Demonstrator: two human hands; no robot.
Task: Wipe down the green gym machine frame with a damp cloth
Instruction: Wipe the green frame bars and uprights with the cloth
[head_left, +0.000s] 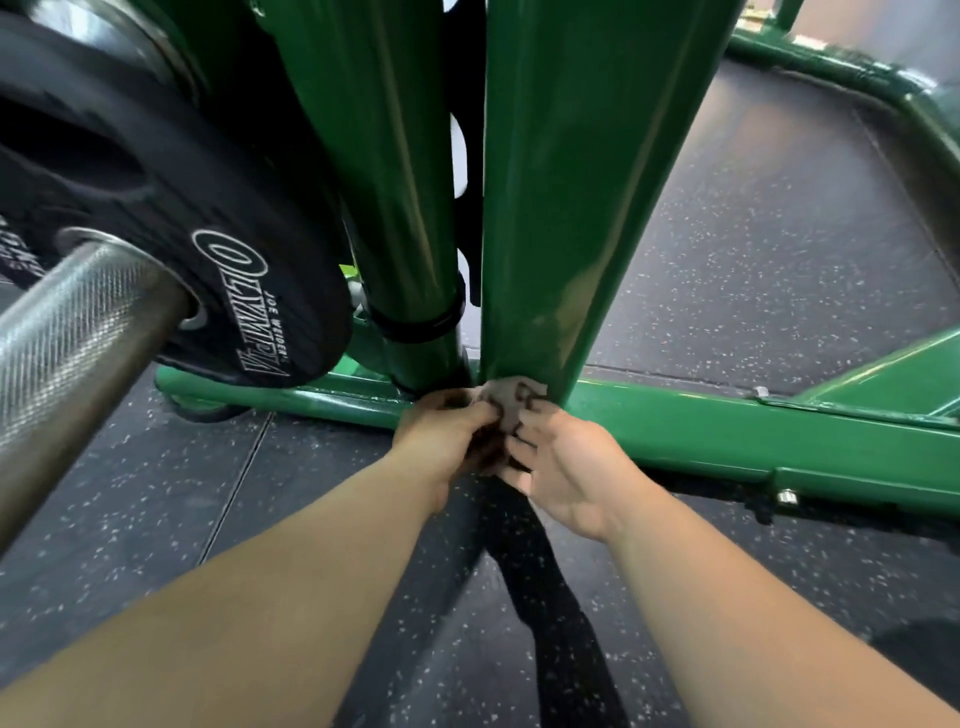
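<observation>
As your left hand (447, 436) and right hand (566, 467) pinch the cloth (511, 400) against the green upright (571, 208), its bunching could leave paint unwiped.

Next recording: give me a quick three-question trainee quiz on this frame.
1. True or false: the left hand and right hand both grip the cloth.
2. Where on the green upright post is the cloth? A) foot; B) midway; C) top.
3. Fill in: the weight plate is on the person's ____ side.
Key: 1 true; 2 A; 3 left.
</observation>
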